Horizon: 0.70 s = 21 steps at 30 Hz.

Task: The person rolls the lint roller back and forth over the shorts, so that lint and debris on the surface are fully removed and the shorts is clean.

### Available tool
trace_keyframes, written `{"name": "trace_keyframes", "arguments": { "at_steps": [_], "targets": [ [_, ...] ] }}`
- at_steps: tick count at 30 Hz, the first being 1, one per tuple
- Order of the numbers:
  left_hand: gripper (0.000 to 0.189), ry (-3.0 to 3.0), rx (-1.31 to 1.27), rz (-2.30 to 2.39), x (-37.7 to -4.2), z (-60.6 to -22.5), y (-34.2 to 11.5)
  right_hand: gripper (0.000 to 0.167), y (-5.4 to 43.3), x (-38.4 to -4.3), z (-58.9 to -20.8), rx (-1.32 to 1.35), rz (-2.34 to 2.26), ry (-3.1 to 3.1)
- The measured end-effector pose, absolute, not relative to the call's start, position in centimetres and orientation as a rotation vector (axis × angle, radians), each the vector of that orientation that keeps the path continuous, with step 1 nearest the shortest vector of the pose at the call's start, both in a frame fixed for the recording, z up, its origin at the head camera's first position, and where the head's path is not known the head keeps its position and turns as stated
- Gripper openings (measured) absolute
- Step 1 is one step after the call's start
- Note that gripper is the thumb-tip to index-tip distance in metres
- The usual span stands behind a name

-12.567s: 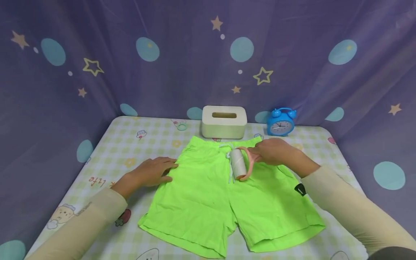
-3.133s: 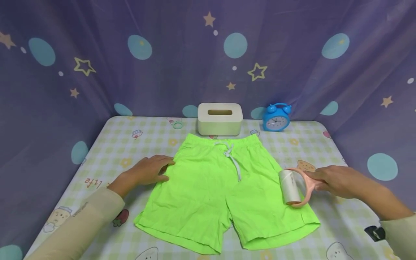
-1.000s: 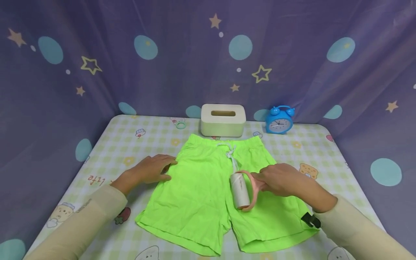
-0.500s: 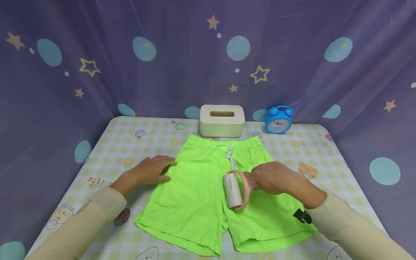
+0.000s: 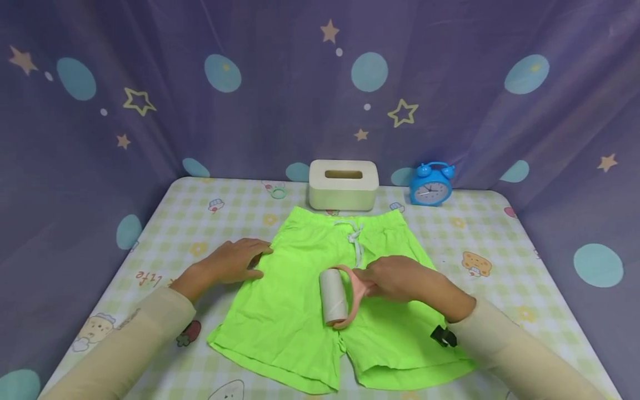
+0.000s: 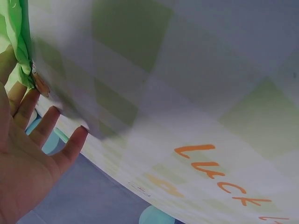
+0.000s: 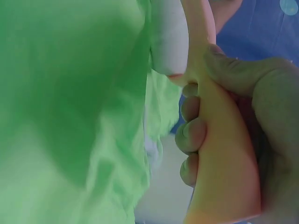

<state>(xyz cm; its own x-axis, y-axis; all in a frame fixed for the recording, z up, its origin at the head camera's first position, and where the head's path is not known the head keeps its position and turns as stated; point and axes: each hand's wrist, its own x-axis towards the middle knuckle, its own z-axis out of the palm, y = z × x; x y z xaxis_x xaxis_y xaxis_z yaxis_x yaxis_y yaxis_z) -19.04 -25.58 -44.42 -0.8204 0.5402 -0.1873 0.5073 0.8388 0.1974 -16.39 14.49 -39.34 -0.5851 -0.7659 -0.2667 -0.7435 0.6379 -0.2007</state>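
Note:
Bright green shorts (image 5: pixel 295 311) with a white drawstring lie spread flat on the checked table. My right hand (image 5: pixel 405 279) grips the pink handle of a lint roller (image 5: pixel 333 297), whose white roll lies against the shorts near the crotch. In the right wrist view the fingers wrap around the handle (image 7: pixel 224 154), thumb along its neck. My left hand (image 5: pixel 232 261) rests at the left edge of the shorts, fingers extended. The left wrist view shows its fingers (image 6: pixel 70 144) spread, with the thumb and nearest fingers at the cloth's edge.
A pale green tissue box (image 5: pixel 343 194) stands behind the waistband. To its right is a blue alarm clock (image 5: pixel 431 186). The table (image 5: pixel 180 222) has a checked, printed cover, and a purple patterned curtain (image 5: pixel 280 122) hangs behind and at both sides.
My right hand has brought the lint roller from the right leg's outer edge leftward to the middle of the shorts, pulling the right leg slightly left. The left hand stays in place.

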Motion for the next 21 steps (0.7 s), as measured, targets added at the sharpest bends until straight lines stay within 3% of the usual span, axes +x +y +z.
{"name": "trace_keyframes", "arguments": {
  "at_steps": [12, 21],
  "targets": [
    [0.06, 2.787, 0.802, 0.188, -19.2, -44.7, -25.5, 0.024, 9.0, -14.4, -41.3, -1.307, -0.135, 2.627],
    [0.06, 2.784, 0.783, 0.196, -19.1, -44.6, -25.5, 0.04, 5.7, -13.5, -41.8, -1.314, -0.078, 2.658]
  ]
}}
